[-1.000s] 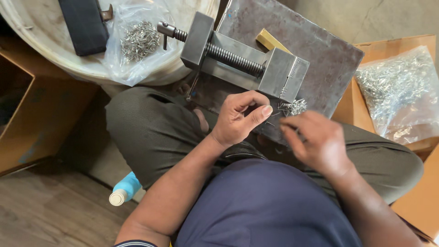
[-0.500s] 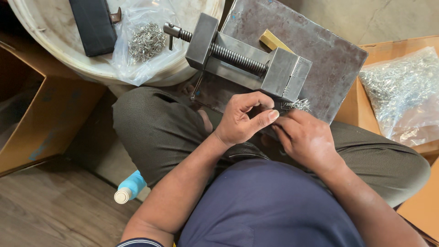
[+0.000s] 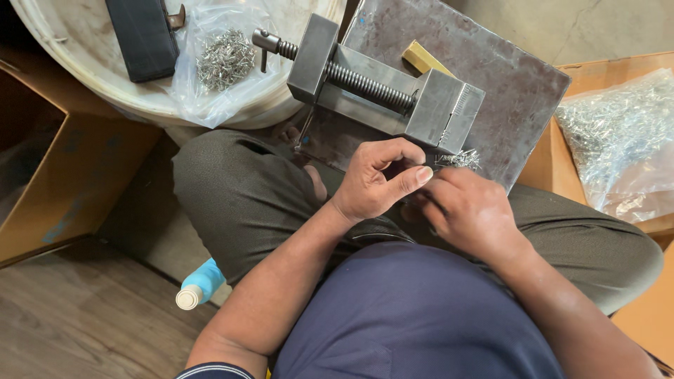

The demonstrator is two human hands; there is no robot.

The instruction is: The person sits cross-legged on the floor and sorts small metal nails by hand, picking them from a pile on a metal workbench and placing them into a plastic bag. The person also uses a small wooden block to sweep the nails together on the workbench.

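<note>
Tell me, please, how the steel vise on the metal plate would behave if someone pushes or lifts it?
The steel vise looks like solid blocks joined by a thick threaded screw, so it is probably heavy for its size and fully stiff. Its flat underside lies on the metal plate, so a push would likely make it slide, not roll or tip. Part of it overhangs toward the white drum, so lifting may feel unbalanced.
</note>
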